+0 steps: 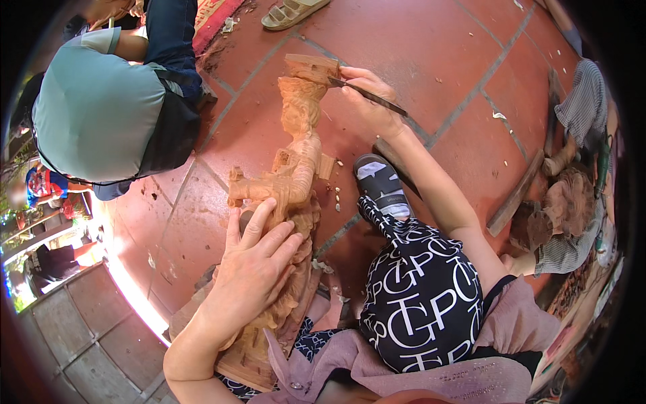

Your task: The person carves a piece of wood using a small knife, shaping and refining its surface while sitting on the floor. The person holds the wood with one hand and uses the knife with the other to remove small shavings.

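Note:
A carved wooden statue (pixel 306 161) of a figure leans from my lap out over the floor. A flat wooden block (pixel 313 65) tops its head. My left hand (pixel 259 252) lies on the statue's middle beside its carved forearms, with fingers spread over the wood. Up at the head, my right hand (pixel 373 101) grips a thin dark carving tool (pixel 383 102). The tool's tip meets the wood just under the block, and the fingertips touch the block's right edge. My palm hides part of the statue's lower body.
At the upper left a person in a pale green shirt (pixel 101 108) sits bent over. Another person's hand (pixel 521 264) is by a brown wooden carving (pixel 568 202) at the right. Wooden sticks (pixel 515 192), a sandal (pixel 293 12) and wood chips lie on the red tiles (pixel 431 60).

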Demonstrator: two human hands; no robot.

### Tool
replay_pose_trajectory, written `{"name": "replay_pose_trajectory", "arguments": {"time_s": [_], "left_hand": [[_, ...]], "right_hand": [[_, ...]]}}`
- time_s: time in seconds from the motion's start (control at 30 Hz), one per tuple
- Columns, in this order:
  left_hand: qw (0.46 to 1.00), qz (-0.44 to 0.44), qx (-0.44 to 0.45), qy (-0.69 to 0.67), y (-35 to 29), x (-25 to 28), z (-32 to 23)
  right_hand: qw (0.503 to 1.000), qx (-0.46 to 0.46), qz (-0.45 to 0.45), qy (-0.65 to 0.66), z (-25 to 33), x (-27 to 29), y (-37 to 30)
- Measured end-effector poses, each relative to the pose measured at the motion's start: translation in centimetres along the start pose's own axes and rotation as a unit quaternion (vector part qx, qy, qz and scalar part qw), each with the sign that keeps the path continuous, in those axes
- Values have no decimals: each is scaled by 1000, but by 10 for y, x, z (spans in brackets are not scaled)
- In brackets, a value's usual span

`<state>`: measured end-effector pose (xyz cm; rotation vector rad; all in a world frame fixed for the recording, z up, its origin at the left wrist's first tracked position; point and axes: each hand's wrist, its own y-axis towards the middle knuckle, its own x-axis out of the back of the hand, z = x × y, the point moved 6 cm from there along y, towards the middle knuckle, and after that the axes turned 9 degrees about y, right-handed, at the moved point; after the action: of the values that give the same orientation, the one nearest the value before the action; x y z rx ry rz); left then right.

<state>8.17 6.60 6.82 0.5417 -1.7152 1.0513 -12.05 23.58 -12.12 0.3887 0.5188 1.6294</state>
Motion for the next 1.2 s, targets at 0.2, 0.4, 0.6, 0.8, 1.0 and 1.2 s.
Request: {"name": "replay_pose_trajectory", "arguments": {"time_s": [0.2,0.4,0.6,0.8,1.0,1.2], "left_hand": [[1000,0,-18,11,-3,-3,0],[1000,-4,-12,5,-2,-4,2],[1000,-5,-12,1,-2,-3,2],[1000,-8,-3,-9,-1,-2,2],[1000,-10,-7,-11,-1,0,2],[1000,-9,-7,-9,-1,-1,2]], "right_hand": [[999,-16,-8,-46,8,1,-5],[996,-21,-29,-88,43,12,-3],[986,43,-59,-150,48,-3,19],[978,74,-17,-196,30,-26,26],[988,69,-35,-132,32,-14,20],[981,93,-48,-163,27,-27,22]]}}
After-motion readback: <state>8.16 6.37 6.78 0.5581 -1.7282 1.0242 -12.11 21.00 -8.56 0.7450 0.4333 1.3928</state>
